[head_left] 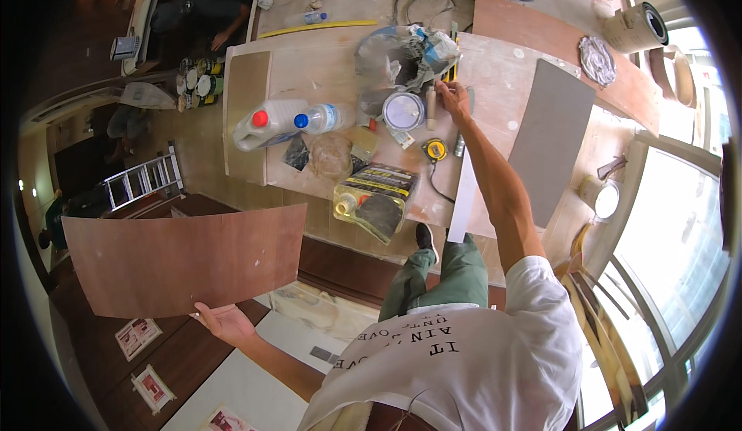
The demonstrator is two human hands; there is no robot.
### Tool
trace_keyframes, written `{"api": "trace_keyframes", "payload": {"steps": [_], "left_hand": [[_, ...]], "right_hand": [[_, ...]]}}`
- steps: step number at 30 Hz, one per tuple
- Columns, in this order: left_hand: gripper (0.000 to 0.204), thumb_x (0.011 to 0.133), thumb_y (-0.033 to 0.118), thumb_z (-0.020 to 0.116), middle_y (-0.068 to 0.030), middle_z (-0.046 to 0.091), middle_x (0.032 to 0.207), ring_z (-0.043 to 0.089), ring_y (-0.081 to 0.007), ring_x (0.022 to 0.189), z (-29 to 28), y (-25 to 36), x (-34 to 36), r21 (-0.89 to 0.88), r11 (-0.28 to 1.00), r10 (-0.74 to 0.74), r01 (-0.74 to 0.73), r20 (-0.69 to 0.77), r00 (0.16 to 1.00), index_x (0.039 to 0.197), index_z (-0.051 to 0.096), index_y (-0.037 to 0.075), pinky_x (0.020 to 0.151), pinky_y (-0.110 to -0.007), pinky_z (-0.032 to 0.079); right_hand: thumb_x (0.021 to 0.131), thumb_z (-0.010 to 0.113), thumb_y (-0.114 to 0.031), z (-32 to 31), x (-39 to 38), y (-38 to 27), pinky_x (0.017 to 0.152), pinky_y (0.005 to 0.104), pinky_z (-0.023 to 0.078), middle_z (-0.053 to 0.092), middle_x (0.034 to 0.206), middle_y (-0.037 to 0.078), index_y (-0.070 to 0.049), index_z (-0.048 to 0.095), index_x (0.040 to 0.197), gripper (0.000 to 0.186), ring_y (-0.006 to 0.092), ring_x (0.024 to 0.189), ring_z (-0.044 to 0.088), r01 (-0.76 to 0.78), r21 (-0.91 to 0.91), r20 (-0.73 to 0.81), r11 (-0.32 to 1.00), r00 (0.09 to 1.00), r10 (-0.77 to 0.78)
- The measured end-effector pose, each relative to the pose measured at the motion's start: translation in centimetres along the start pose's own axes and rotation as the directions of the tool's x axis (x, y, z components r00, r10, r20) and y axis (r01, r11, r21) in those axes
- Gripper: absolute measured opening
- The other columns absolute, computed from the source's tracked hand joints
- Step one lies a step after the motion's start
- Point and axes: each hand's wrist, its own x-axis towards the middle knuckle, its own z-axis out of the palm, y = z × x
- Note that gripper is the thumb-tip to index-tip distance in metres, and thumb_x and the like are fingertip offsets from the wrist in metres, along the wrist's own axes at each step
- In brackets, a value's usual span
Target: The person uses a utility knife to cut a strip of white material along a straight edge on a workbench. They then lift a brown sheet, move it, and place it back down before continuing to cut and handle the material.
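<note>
At the lower left, my left hand [224,323] grips the lower edge of a thin reddish-brown wood panel [185,265], which is raised off to the side of the worktable [495,68]. A small white thing shows at its fingertips, too small to name. My right arm stretches over the table. Its hand [456,100] has curled fingers beside a wooden handle [431,108] and a yellow-and-black tool [454,60]; what the fingers hold, if anything, is hidden. Close by stand a round white-lidded can [403,112], a yellow tape measure [435,149] and crumpled plastic bags [410,52].
On the table are a red-capped white jug [270,124], a blue-capped clear bottle [325,118], a yellowish metal can [375,199] and a grey panel [550,137]. A stepladder [143,177] stands at the left. A paint bucket [600,197] sits near the right-hand window.
</note>
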Motion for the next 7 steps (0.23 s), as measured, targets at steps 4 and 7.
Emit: {"api": "trace_keyframes", "payload": {"steps": [4, 7], "left_hand": [[0.039, 0.101, 0.021, 0.055, -0.0035, 0.051, 0.141, 0.047, -0.0174, 0.127, 0.0, -1.0, -0.2, -0.007, 1.000, -0.029, 0.029, 0.006, 1.000, 0.138, 0.049, 0.010, 0.111, -0.042, 0.035], [0.042, 0.101, 0.021, 0.056, -0.0041, 0.049, 0.144, 0.045, -0.0176, 0.129, 2.5, -1.5, -0.7, 0.009, 0.999, -0.036, 0.035, 0.075, 0.997, 0.140, 0.046, 0.009, 0.113, -0.042, 0.033]], "right_hand": [[0.089, 0.063, -0.036, 0.2, -0.6, -1.4, 0.079, 0.0397, 0.054, 0.073, 0.095, 0.017, -0.004, 0.066, 0.111, 0.039, 0.0324, 0.089, 0.070, 0.133, -0.294, -0.162, 0.947, 0.969, -0.186], [0.090, 0.060, -0.036, 0.5, -1.5, -2.4, 0.086, 0.0445, 0.053, 0.071, 0.103, 0.022, -0.007, 0.060, 0.124, 0.045, 0.0336, 0.095, 0.070, 0.008, -0.394, -0.261, 0.919, 0.958, -0.120]]}}
